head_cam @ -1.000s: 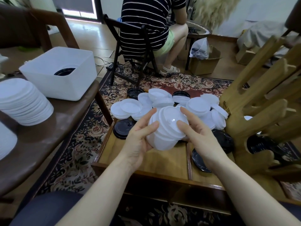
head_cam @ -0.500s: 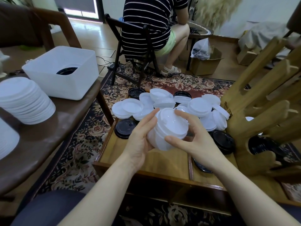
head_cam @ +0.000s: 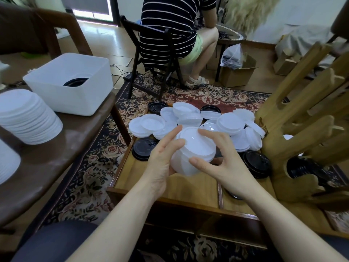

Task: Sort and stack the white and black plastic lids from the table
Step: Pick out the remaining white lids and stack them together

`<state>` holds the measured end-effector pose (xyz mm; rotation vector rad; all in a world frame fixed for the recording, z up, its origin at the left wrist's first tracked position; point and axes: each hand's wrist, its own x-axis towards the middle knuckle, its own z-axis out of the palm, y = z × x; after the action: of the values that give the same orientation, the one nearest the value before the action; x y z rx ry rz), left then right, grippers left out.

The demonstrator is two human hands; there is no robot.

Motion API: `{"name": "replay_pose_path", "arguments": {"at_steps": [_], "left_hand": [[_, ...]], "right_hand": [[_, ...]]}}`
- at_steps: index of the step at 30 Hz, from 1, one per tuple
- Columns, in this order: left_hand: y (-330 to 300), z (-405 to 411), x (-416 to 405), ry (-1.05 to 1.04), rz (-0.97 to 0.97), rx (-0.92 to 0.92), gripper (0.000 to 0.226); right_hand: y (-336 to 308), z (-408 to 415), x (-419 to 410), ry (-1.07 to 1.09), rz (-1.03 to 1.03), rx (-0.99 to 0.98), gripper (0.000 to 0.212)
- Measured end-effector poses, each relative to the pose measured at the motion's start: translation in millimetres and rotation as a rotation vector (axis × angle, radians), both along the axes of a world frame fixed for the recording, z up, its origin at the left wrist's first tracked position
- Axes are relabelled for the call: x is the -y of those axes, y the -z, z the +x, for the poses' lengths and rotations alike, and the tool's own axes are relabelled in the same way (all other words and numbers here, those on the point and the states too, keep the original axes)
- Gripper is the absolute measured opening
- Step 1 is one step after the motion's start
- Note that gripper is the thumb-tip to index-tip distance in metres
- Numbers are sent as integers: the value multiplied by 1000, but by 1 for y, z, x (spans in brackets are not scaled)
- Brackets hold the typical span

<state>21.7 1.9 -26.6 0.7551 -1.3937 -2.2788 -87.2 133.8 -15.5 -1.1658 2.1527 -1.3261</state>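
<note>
A tilted stack of white lids (head_cam: 194, 150) is held above the low wooden table (head_cam: 170, 186). My left hand (head_cam: 162, 157) cups its left side and underside. My right hand (head_cam: 217, 157) grips its right side, thumb on the front and fingers curled over the top rim. Behind the hands lies a loose pile of white lids (head_cam: 188, 120) with several black lids mixed in, such as one black lid (head_cam: 143, 149) at the left and another black lid (head_cam: 256, 163) at the right.
A side table (head_cam: 56, 148) at left carries a finished stack of white lids (head_cam: 28, 116) and a white bin (head_cam: 69, 84) with black lids inside. A wooden rack (head_cam: 302, 129) stands at right. A person sits on a chair (head_cam: 151, 59) beyond the rug.
My right hand has closed round the stack, thumb moving onto its front and fingers over the top. The stack stays in about the same place between both hands.
</note>
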Motion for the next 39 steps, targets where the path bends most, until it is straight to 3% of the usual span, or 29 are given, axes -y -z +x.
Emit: {"name": "replay_pose_path", "arguments": {"at_steps": [6, 11, 18, 23, 30, 35, 39], "left_hand": [[-1, 0, 2, -16, 12, 25, 53], [-2, 1, 5, 36, 11, 25, 54], [-2, 2, 5, 39, 23, -2, 54], [-7, 3, 4, 54, 10, -39, 57], [-5, 5, 6, 124, -124, -17, 59], [1, 6, 10, 83, -100, 28, 53], [5, 10, 23, 195, -65, 64, 60]], "right_hand": [[9, -6, 3, -9, -62, 219, 93], [7, -14, 0, -61, -54, 280, 87], [8, -15, -2, -91, -22, 264, 89], [4, -12, 0, -154, -57, 362, 88], [11, -5, 2, -126, -94, 387, 83], [17, -7, 4, -143, -75, 373, 83], [21, -11, 3, -188, -54, 385, 85]]}}
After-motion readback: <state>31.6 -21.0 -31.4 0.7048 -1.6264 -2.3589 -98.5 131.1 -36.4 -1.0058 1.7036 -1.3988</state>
